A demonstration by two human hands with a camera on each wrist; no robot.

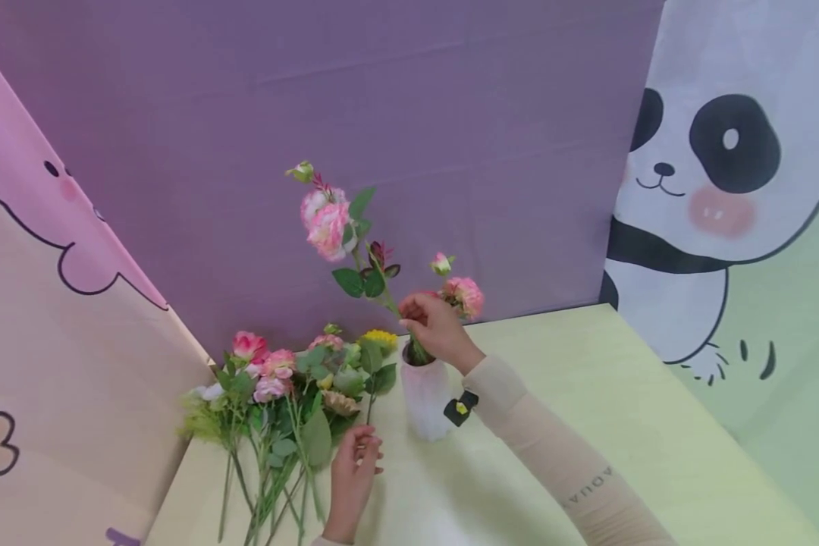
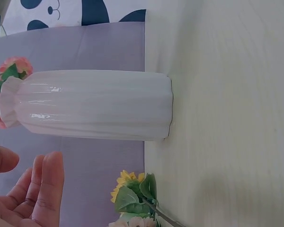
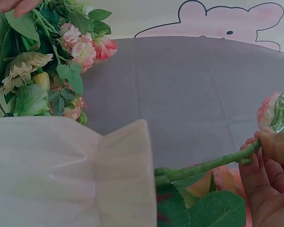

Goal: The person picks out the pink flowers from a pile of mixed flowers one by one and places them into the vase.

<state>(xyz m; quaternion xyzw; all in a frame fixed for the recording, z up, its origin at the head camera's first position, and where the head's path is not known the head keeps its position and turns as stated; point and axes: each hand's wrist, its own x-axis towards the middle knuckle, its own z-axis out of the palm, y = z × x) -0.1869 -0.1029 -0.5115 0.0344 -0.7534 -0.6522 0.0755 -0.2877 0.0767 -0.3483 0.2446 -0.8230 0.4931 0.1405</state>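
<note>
A white ribbed vase (image 1: 426,398) stands upright on the table, its lower end flat on the surface. Above its mouth my right hand (image 1: 438,327) pinches the green stem (image 3: 206,166) of a pink flower spray (image 1: 329,227), whose blooms lean up to the left. The stem's lower end goes into the vase opening and is hidden there. Another pink flower (image 1: 464,296) shows behind my right hand, over the vase. My left hand (image 1: 355,474) is left of the vase with fingers loosely bent, holding nothing; the left wrist view shows its fingertips apart from the vase.
A pile of artificial flowers (image 1: 273,368) lies on the table (image 1: 539,379) at the left, stems toward me. A yellow flower (image 1: 380,338) is at its right end. A purple backdrop (image 1: 450,152) rises behind the table, with a panda-printed panel (image 1: 682,303) at the right.
</note>
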